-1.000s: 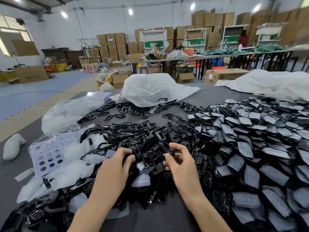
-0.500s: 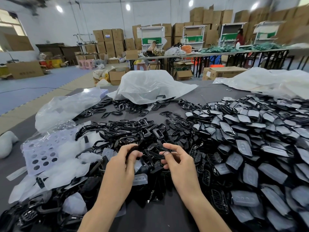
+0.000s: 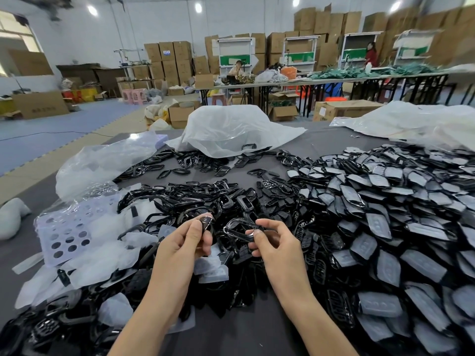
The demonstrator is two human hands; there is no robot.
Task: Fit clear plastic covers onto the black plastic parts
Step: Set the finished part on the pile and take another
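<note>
Clear plastic cover [image 3: 237,228], pinched in our right hand [image 3: 275,242] just beside the black plastic part [image 3: 205,222] gripped in our left hand [image 3: 180,242] above the desk [image 3: 326,145], we should square up before pressing evenly home.

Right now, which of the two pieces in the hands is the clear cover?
The piece pinched by the right hand: it is see-through, while the left hand holds a solid black part.
</note>
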